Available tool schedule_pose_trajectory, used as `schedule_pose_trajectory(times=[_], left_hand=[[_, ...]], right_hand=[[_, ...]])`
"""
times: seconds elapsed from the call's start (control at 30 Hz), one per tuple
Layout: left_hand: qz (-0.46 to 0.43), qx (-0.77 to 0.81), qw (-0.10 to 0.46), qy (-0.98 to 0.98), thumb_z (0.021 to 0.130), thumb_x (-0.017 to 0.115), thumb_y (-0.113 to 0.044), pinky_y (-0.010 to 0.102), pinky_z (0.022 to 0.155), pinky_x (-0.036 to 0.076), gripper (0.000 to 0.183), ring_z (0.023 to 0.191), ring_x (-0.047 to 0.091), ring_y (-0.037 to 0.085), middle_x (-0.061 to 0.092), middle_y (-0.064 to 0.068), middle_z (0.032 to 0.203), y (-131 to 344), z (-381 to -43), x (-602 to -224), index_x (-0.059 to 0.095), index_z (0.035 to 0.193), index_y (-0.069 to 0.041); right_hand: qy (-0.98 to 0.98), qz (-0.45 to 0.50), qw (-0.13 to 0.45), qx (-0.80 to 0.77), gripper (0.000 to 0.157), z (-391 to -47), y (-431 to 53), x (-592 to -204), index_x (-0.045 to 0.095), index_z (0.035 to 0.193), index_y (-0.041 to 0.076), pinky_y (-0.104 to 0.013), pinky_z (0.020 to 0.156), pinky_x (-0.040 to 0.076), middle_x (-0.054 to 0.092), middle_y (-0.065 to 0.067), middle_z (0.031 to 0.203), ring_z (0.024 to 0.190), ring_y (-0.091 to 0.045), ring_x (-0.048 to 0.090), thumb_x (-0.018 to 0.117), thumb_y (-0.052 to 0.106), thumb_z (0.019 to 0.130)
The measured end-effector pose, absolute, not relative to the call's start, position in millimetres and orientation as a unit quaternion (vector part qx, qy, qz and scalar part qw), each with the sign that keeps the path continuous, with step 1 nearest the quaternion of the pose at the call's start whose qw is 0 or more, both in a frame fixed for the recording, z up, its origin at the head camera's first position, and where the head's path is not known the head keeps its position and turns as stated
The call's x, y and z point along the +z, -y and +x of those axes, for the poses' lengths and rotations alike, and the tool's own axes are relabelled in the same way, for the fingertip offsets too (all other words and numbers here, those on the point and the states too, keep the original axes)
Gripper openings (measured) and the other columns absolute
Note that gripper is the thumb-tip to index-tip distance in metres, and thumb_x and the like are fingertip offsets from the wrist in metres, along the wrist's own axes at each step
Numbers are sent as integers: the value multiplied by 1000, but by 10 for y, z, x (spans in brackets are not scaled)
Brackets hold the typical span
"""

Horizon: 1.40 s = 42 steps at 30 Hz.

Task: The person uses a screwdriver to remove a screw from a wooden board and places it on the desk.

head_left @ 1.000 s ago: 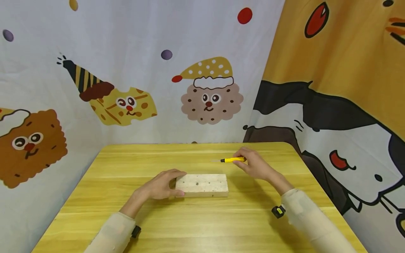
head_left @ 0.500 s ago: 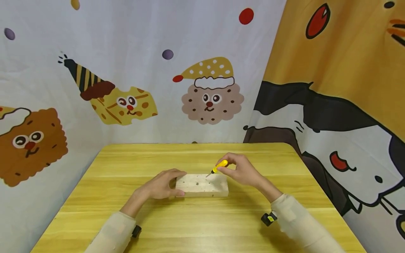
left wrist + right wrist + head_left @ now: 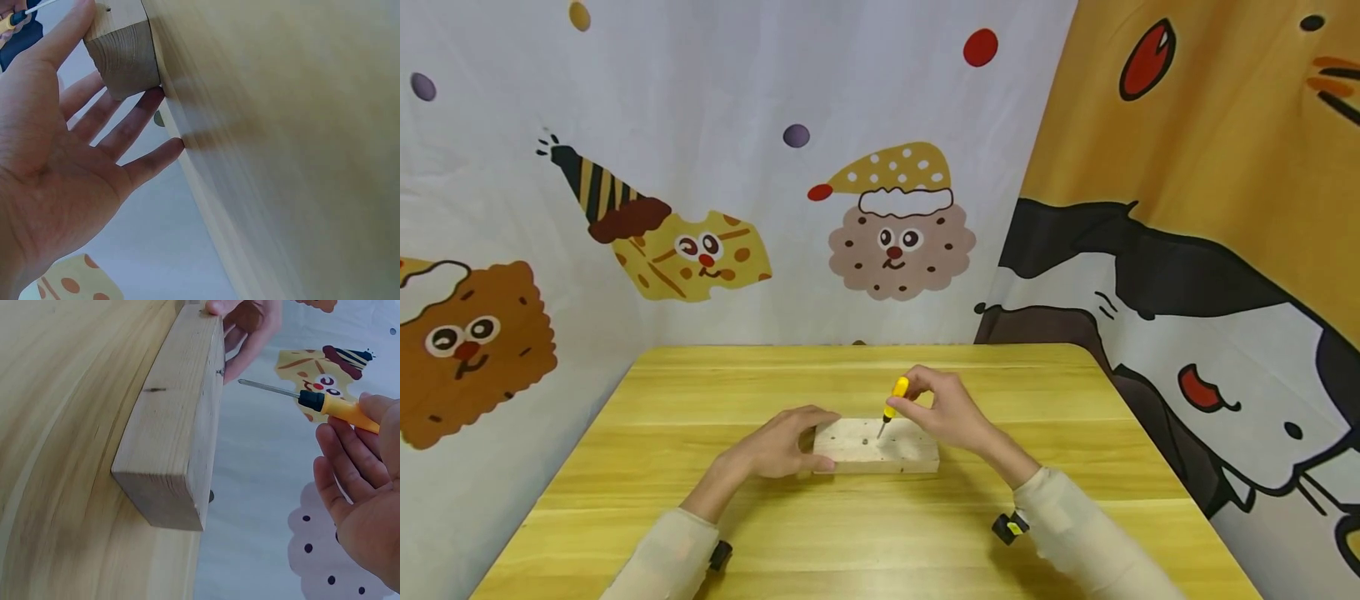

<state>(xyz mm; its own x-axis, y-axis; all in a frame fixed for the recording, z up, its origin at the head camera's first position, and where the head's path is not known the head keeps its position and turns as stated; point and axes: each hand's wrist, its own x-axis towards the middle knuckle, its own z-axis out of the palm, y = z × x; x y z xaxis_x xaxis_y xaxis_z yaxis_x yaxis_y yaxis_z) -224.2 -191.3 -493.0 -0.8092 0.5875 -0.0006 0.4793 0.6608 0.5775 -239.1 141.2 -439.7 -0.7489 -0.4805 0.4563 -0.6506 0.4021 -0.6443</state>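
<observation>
A pale wooden block (image 3: 913, 450) lies flat on the table, its top face dotted with small dark holes or marks. My left hand (image 3: 775, 443) grips its left end, thumb at the front and fingers at the back. A small screw (image 3: 220, 372) stands a little proud of the top face. Between thumb and fingers, my right hand (image 3: 949, 410) holds a yellow-handled screwdriver (image 3: 896, 398) with a black collar. Its shaft slants down toward the screw. In the right wrist view the screwdriver's tip is apart from the block, just short of the screw.
The wood-grain table (image 3: 700, 392) carries the block near its middle. A cartoon-printed curtain (image 3: 722, 150) hangs right behind the table's far edge and along its sides. Small black devices sit at both wrists, the right one (image 3: 1009, 527) marked yellow.
My right hand has moved left and toward the block, tipping the screwdriver from level to steeply downward, its tip now over the top face near the screw. The left hand keeps its hold.
</observation>
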Motion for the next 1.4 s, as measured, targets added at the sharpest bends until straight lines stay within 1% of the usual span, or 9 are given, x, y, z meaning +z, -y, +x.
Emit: schedule_pose_trajectory(times=[0.17,0.47,0.7,0.93,1.17,1.23,1.33,1.4], left_hand=[[290,291,94,-907,100,86,-52,67,125,51,83,151,61,42,63,15,164,1911,-2251,-4949,57,164,-8],[276,297,103,-908,99,88,-50,64,126,51,81,152,61,38,63,12,164,1905,-2264,-4957,58,164,-11],[275,300,105,-908,99,88,-49,62,126,52,81,150,62,36,64,12,163,1902,-2269,-4954,58,164,-11],[272,300,110,-908,99,88,-49,64,126,51,81,152,60,38,63,13,165,1903,-2255,-4922,57,164,-11],[279,300,106,-906,98,88,-50,67,124,52,83,151,61,42,63,16,164,1906,-2249,-4886,58,163,-8],[281,301,106,-905,98,88,-50,67,124,52,83,150,61,41,63,15,163,1906,-2251,-4888,58,163,-8],[284,299,105,-905,99,88,-50,67,123,53,83,149,62,40,64,15,162,1907,-2258,-4895,58,163,-8],[285,299,103,-905,99,88,-50,66,123,53,82,148,63,40,64,15,162,1908,-2264,-4901,58,163,-7]], right_hand=[[831,345,93,427,10,-2420,-1328,-4437,76,105,14,-28,84,67,81,2,98,89,-9,76,86,17,103],[827,346,88,434,10,-2442,-1258,-4464,76,105,15,-26,82,65,81,3,98,90,-10,76,85,18,104],[830,347,79,430,10,-2461,-1239,-4506,76,105,16,-27,83,66,81,3,99,91,-11,77,85,20,104],[828,349,78,432,11,-2469,-1225,-4527,76,106,16,-27,84,66,80,3,99,91,-9,76,85,20,104],[832,347,82,424,18,-2454,-1166,-4501,73,101,16,-25,81,66,80,4,94,85,-5,73,89,23,101],[833,349,89,420,22,-2446,-1147,-4493,70,97,15,-27,79,67,81,3,92,84,-4,73,90,22,99],[833,352,97,415,27,-2437,-1119,-4481,67,94,10,-36,77,69,80,1,89,82,-5,73,92,20,98],[833,356,101,412,29,-2433,-1103,-4475,66,93,8,-40,76,70,80,1,88,81,-5,73,92,20,98]])
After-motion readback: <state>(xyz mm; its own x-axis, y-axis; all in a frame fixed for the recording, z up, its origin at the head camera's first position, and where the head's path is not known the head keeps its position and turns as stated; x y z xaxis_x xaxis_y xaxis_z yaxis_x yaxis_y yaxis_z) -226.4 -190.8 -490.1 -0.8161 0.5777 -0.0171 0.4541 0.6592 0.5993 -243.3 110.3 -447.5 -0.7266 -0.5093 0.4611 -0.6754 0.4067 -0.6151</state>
